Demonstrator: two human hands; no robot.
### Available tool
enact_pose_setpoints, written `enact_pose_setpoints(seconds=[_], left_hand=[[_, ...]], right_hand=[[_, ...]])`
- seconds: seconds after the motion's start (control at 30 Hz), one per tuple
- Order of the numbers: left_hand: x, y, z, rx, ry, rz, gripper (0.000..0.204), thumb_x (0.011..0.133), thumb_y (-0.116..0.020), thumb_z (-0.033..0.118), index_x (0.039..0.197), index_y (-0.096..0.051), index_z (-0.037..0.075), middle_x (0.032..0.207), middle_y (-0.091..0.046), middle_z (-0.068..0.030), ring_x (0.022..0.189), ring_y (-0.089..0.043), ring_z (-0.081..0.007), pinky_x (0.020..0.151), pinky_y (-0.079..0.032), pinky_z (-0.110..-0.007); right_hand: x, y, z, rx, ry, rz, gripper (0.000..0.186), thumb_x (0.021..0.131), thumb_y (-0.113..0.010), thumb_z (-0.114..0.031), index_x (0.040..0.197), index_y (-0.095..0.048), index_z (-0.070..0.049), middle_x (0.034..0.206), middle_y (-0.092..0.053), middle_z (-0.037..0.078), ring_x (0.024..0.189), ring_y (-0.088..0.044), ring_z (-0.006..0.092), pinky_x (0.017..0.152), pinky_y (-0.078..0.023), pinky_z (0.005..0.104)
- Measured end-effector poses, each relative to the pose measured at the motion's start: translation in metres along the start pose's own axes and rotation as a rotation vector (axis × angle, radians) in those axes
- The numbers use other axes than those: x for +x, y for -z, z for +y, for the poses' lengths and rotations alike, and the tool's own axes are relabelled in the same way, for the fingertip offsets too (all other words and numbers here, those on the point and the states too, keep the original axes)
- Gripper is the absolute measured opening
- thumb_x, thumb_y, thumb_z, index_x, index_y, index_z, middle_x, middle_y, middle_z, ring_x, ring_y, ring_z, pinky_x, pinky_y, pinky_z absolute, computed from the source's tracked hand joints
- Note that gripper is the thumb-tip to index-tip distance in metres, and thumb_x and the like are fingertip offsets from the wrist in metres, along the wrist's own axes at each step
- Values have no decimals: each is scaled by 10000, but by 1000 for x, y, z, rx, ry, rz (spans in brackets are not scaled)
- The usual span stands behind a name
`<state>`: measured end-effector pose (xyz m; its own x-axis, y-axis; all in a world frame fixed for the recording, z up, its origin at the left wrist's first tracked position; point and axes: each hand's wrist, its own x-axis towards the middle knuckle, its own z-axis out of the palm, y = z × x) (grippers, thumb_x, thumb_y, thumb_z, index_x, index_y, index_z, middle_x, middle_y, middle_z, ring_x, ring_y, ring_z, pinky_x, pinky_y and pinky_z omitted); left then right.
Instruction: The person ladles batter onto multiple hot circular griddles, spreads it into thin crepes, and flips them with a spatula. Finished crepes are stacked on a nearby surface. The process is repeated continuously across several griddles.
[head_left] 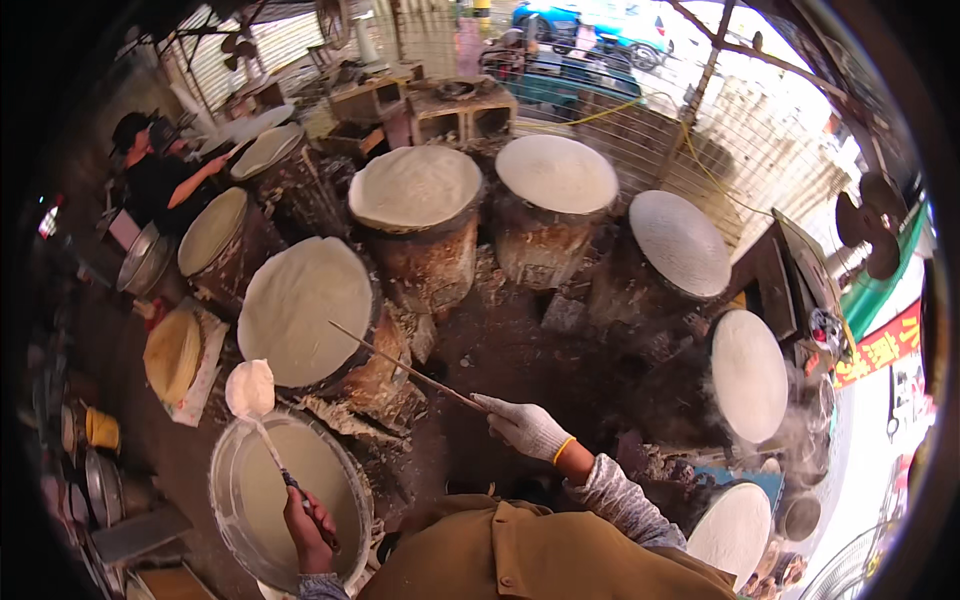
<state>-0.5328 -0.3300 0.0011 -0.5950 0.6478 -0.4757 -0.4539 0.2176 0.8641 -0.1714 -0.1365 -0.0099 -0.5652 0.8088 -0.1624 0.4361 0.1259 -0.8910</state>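
Note:
My bare left hand is closed round the dark handle of a ladle. Its bowl, coated with pale batter, is above the far rim of a wide tub of cream-coloured batter. In a white knitted glove, my right hand grips one end of a thin wooden stick. The stick points up and left, its tip in front of the nearest left griddle, where a large round pancake lies. To the left of that griddle, a stack of yellowish cooked pancakes rests on a white sheet.
More pancakes cover drum stoves in an arc: back middle, back, right, far right with steam, and near right. A person in black works at a back-left griddle. A fan stands right.

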Motion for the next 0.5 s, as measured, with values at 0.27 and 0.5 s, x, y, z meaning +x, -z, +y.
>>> enact_pose_setpoints(seconds=[0.27, 0.5], left_hand=[[29, 179, -136, 208, 277, 433, 488, 981, -445, 506, 660, -430, 140, 492, -443, -26, 342, -414, -162, 322, -304, -315], [70, 190, -193, 537, 258, 635, 474, 960, -481, 417, 989, -647, -26, 621, -620, -185, 502, -631, -301, 479, -496, -447]], right_hand=[[88, -166, -76, -653, 184, -410, 419, 945, -451, -223, 1350, -539, -160, 825, -695, 193, 762, -676, 387, 664, -520, 498], [150, -277, -91, -899, 231, -600, 264, 921, -492, -198, 1083, -650, -62, 919, -711, 202, 875, -704, 363, 707, -558, 469]])
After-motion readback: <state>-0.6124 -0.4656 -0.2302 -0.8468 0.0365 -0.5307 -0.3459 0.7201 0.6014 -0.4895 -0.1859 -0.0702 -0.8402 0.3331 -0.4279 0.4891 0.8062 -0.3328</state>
